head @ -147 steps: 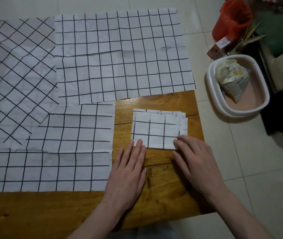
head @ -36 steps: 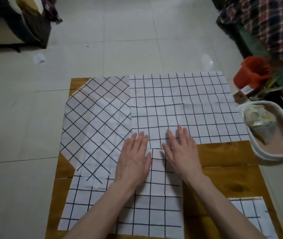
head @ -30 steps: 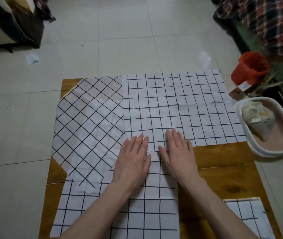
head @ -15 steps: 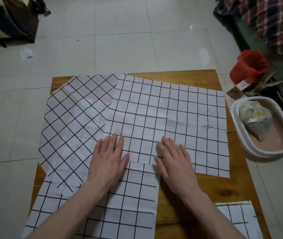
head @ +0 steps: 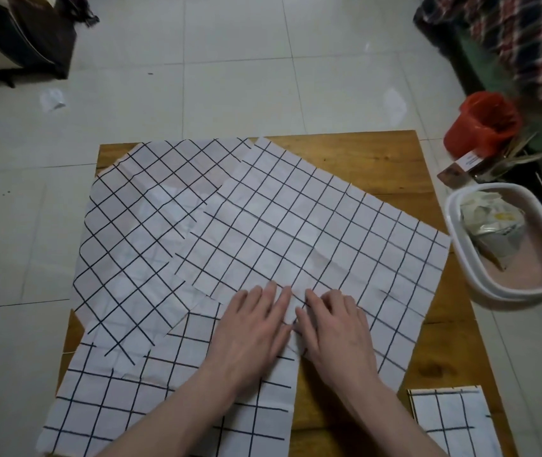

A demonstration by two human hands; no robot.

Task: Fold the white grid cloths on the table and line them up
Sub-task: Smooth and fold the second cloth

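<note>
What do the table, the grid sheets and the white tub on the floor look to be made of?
Table: wood, glossy varnish; grain and plank seams show.
Grid sheets: thin matte cloth or paper-like fabric; sharp creases, slightly see-through where they overlap.
White tub: probably plastic; smooth moulded rim with a soft sheen.

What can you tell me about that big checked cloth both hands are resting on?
The small-grid cloth is white with thin black lines, creased, unfolded and lying flat but skewed across the wooden table. Its left edge overlaps the diagonal-grid cloth. The left hand and right hand press flat on its near corner.
</note>
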